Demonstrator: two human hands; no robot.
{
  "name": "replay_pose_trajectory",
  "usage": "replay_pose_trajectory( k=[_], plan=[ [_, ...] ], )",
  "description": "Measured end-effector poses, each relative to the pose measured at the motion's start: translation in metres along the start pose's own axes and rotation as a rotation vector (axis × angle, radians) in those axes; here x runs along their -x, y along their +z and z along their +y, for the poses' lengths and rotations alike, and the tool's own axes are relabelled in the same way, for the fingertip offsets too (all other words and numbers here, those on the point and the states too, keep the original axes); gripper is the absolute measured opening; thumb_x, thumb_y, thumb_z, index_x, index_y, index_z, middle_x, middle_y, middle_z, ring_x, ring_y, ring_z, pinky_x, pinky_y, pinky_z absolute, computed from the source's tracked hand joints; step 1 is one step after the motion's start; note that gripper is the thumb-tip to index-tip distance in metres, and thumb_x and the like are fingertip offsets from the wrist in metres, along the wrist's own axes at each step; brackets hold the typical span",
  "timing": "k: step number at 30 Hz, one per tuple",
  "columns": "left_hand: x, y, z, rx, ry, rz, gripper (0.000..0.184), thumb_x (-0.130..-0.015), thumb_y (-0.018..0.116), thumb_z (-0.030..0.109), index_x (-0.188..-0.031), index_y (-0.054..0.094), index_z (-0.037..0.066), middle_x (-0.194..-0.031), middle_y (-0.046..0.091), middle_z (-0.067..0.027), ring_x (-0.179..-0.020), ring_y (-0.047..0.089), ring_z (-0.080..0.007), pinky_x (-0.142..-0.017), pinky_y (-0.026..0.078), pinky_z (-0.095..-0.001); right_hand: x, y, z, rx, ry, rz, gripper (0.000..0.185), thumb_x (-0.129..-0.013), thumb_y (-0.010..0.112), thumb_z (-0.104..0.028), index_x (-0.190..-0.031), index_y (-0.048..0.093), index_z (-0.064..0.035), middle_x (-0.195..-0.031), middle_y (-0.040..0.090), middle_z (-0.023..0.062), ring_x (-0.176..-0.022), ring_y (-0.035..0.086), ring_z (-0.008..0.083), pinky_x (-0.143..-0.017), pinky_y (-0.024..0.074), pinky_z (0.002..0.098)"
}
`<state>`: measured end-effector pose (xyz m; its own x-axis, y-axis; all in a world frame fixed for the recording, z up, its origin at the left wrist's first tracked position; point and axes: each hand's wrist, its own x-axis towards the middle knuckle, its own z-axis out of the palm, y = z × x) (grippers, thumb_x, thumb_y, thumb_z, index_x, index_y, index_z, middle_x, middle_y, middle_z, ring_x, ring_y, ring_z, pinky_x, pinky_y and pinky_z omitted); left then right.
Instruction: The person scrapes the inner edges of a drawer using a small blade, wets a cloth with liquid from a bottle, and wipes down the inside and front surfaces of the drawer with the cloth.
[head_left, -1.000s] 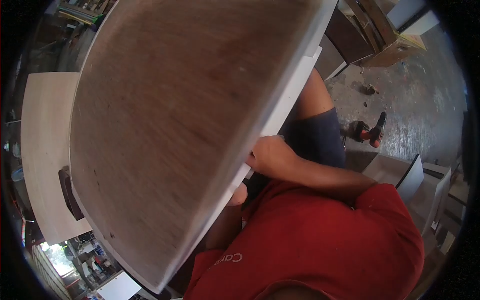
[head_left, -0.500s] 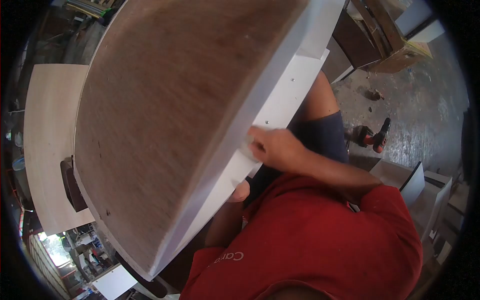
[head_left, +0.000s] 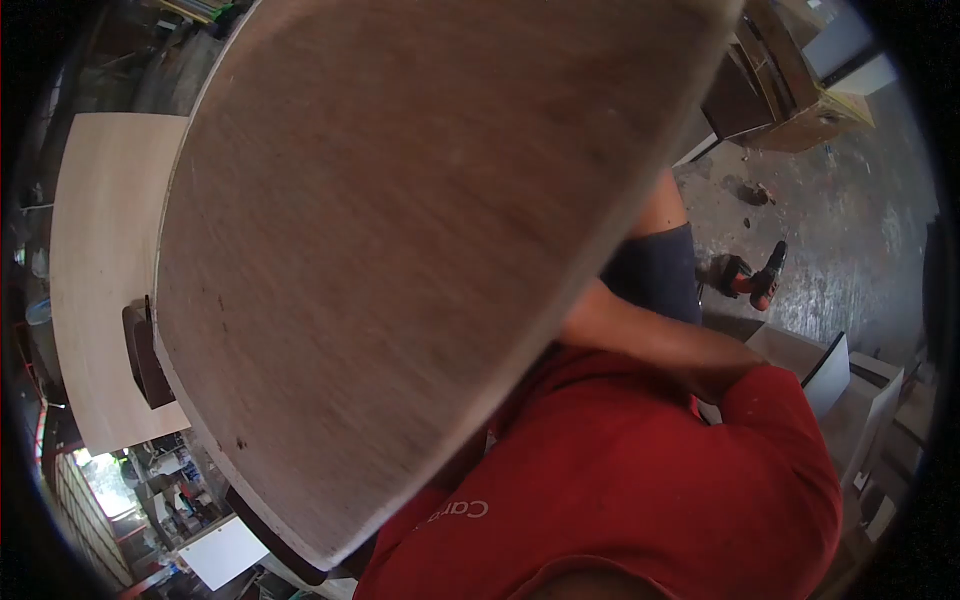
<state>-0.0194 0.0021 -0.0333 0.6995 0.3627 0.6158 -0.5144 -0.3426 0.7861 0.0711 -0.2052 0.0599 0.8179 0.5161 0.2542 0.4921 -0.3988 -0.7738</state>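
Note:
A large brown wooden panel [head_left: 400, 230] with a pale edge fills the middle of the view, leaning close in front of my red shirt [head_left: 640, 480]. From the right, my right forearm [head_left: 650, 335] reaches behind the panel's lower right edge, which hides my right hand. My left hand is also hidden behind the panel. What either hand touches cannot be seen.
A red and black drill [head_left: 765, 277] lies on the concrete floor to the right. Open white box-like units [head_left: 850, 410] stand at the lower right, a wooden frame [head_left: 800, 115] at the upper right. A pale board [head_left: 110, 280] is at the left.
The brown panel's near edge has swung right and now covers the white screwed strip beneath it. Both hands, visible before at that strip, have gone out of sight.

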Motion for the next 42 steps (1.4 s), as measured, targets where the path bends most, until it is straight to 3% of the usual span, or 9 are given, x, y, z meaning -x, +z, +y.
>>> replay_pose_trajectory(
  k=[5,8,14,16,27,30,33,36,42],
  plan=[
    [0.030,-0.001,-0.008,-0.269,-0.052,0.072,0.086,-0.100,0.066,0.066,-0.158,0.044,0.007,-0.154,0.052,-0.0130,-0.136,0.056,-0.0299,-0.114,0.050,-0.0521,-0.003,0.011,0.012,0.082,0.071,-0.080,0.050,-0.097,0.064,-0.021,-0.147,0.058,-0.0139,-0.099,0.076,0.0216,-0.080,0.073,0.0440,-0.075,0.0597,0.0537],
    [0.000,0.004,0.026,-0.102,-0.144,-0.067,0.089,-0.100,0.062,0.070,-0.159,0.043,0.006,-0.155,0.052,-0.0136,-0.135,0.057,-0.0298,-0.114,0.051,-0.0514,-0.007,0.008,0.012,0.060,0.086,-0.093,0.049,-0.098,0.064,-0.021,-0.146,0.058,-0.0140,-0.096,0.076,0.0225,-0.081,0.074,0.0447,-0.076,0.0593,0.0548],
    [0.018,-0.043,-0.043,0.324,-0.140,-0.169,0.098,-0.094,0.060,0.080,-0.160,0.044,0.009,-0.155,0.051,-0.0132,-0.136,0.056,-0.0302,-0.114,0.050,-0.0522,-0.011,-0.002,-0.003,0.025,0.094,-0.221,0.047,-0.098,0.065,-0.022,-0.144,0.061,-0.0150,-0.097,0.076,0.0223,-0.082,0.074,0.0436,-0.078,0.0589,0.0549],
    [0.002,-0.024,-0.020,0.319,-0.133,-0.145,0.091,-0.094,0.061,0.074,-0.155,0.047,0.008,-0.151,0.054,-0.0134,-0.132,0.058,-0.0302,-0.111,0.051,-0.0512,-0.006,0.013,0.013,0.003,0.005,-0.091,0.046,-0.098,0.066,-0.023,-0.143,0.061,-0.0148,-0.096,0.076,0.0219,-0.082,0.074,0.0431,-0.078,0.0588,0.0543],
    [-0.021,0.008,0.026,0.120,-0.055,-0.053,0.054,-0.096,0.069,0.040,-0.131,0.065,-0.001,-0.130,0.068,-0.0149,-0.110,0.069,-0.0301,-0.092,0.059,-0.0457,-0.018,-0.021,-0.005,0.009,0.089,-0.268,0.041,-0.097,0.067,-0.023,-0.137,0.065,-0.0143,-0.090,0.076,0.0210,-0.080,0.074,0.0427,-0.076,0.0581,0.0533],
    [-0.032,0.017,0.034,-0.148,0.177,-0.050,0.032,-0.101,0.068,0.012,-0.123,0.072,-0.010,-0.121,0.075,-0.0217,-0.100,0.076,-0.0364,-0.085,0.064,-0.0456,-0.018,-0.022,-0.003,-0.008,0.096,-0.128,0.036,-0.097,0.070,-0.024,-0.131,0.068,-0.0127,-0.086,0.075,0.0182,-0.078,0.073,0.0409,-0.072,0.0575,0.0507],
    [-0.031,0.006,0.033,-0.143,0.087,-0.123,0.050,-0.098,0.069,0.031,-0.135,0.064,-0.001,-0.132,0.068,-0.0166,-0.113,0.069,-0.0345,-0.096,0.058,-0.0480,-0.016,-0.021,-0.010,0.021,0.135,-0.263,0.043,-0.097,0.069,-0.022,-0.139,0.066,-0.0172,-0.087,0.076,0.0165,-0.079,0.073,0.0404,-0.072,0.0577,0.0505],
    [-0.019,-0.017,0.000,0.456,-0.244,-0.052,0.086,-0.086,0.080,0.062,-0.153,0.051,0.016,-0.149,0.056,-0.0047,-0.136,0.055,-0.0307,-0.117,0.047,-0.0529,-0.016,-0.020,-0.002,0.040,0.095,-0.285,0.048,-0.098,0.069,-0.022,-0.146,0.062,-0.0195,-0.088,0.077,0.0155,-0.079,0.074,0.0396,-0.073,0.0582,0.0503],
    [-0.021,0.006,0.016,0.356,-0.186,-0.040,0.085,-0.088,0.081,0.060,-0.150,0.052,0.010,-0.143,0.059,-0.0080,-0.128,0.060,-0.0291,-0.109,0.050,-0.0487,-0.011,-0.016,-0.008,0.005,0.050,-0.207,0.047,-0.100,0.068,-0.024,-0.145,0.059,-0.0159,-0.087,0.076,0.0183,-0.077,0.074,0.0421,-0.072,0.0588,0.0538]
  ],
)
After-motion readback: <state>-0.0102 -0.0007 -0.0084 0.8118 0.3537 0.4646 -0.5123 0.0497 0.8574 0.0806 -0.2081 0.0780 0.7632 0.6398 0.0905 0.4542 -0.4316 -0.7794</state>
